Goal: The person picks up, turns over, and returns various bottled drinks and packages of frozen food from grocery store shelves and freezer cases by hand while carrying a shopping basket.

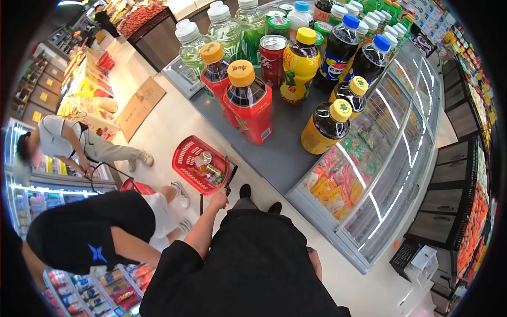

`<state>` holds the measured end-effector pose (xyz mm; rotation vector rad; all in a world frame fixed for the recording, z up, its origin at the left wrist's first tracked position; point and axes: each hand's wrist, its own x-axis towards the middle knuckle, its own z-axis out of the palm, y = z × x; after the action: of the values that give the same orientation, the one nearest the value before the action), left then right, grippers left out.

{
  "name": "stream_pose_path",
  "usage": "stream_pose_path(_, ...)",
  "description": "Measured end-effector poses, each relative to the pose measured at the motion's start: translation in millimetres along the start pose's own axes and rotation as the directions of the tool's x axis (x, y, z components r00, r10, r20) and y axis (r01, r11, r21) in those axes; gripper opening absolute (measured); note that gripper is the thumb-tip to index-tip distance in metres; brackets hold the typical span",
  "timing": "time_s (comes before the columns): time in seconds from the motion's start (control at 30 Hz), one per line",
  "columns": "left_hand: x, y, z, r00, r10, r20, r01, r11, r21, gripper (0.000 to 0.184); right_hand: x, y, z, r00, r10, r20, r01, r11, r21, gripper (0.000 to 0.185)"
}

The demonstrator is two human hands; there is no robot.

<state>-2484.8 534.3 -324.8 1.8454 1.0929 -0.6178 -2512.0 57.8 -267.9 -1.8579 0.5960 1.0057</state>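
My left hand [219, 201] is closed around the dark handle of a red shopping basket [183, 162], which hangs low in front of me at the left. Several small packaged items [207, 166] lie in the basket; their kinds are too small to tell. My right hand [315, 262] hangs beside my body, mostly covered by my black clothing, and its fingers are hidden. Closest on the grey counter stand red bottles with orange caps [251, 105], brown drink bottles with yellow caps [326, 128] and a yellow-wrapped bottle [300, 68].
A glass-topped freezer [377, 174] holding packaged food extends to my right. Two people, one in white [66, 140] and one in black [79, 232], bend at the refrigerated shelves on the left. Flat cardboard [140, 108] lies on the floor. Dark crates [404, 259] stand at right.
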Motion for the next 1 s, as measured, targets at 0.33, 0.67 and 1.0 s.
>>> stream_pose_path(0.33, -4.7, -21.3, -21.0, 0.982, 0.19, -0.003, -0.179, 0.932, 0.315, 0.057, -113.5, -172.2, -33.8, 0.875, -0.475, 0.088, 0.483, 0.861, -0.157, 0.033)
stream_pose_path(0.67, -5.2, -86.0, -81.6, 0.954, 0.273, 0.126, -0.297, 0.92, 0.255, 0.057, -146.9, -428.3, 100.7, 0.16, -0.934, -0.319, 0.909, 0.265, -0.32, 0.069)
stream_pose_path(1.0, -48.0, 6.0, -149.1, 0.771, 0.637, -0.024, -0.637, 0.768, -0.062, 0.031, -129.7, -462.6, 142.3, 0.402, -0.839, -0.367, 0.839, 0.499, -0.219, 0.056)
